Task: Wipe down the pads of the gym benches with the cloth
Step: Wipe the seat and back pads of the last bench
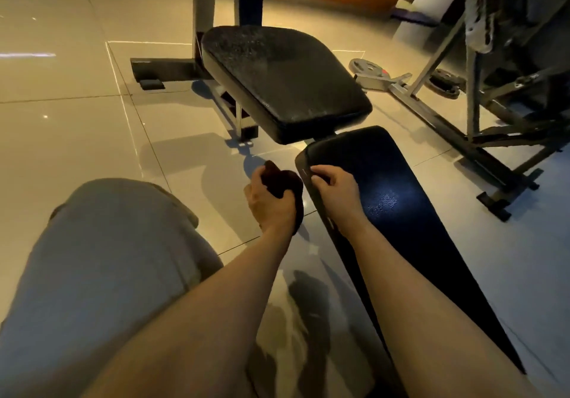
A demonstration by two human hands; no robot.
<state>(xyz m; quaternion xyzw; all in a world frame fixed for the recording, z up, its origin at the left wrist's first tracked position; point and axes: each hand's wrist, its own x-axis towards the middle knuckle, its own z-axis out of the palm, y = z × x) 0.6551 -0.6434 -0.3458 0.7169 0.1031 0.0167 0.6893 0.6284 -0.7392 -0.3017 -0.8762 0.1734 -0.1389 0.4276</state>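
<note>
Knee: grey cloth-covered bent leg point(101, 252) fills the lower left, nearest the camera, over the glossy beige tiled floor point(68, 120).
Long pad: dark, narrow, glossy upholstered bench pad point(401, 212) runs from the lower right toward the centre; a patch of light shines on its surface.
Seat pad: wide black rounded upholstered pad point(283, 79) sits just beyond the long pad's far end, tilted, its top speckled with pale dust or droplets, on a dark metal frame point(160, 70).
Rack: grey metal equipment frame point(462, 113) stands at right, with round weight plates point(444, 84) lying on the floor beside it.
Right hand point(334, 186): fingers curled over the near left edge of the long pad, gripping it.
Left hand point(268, 203): fist closed round the dark brown crumpled cloth point(285, 183).
Cloth position: bunched in the left hand, just beside the long pad's left edge; contact with the pad cannot be told.
</note>
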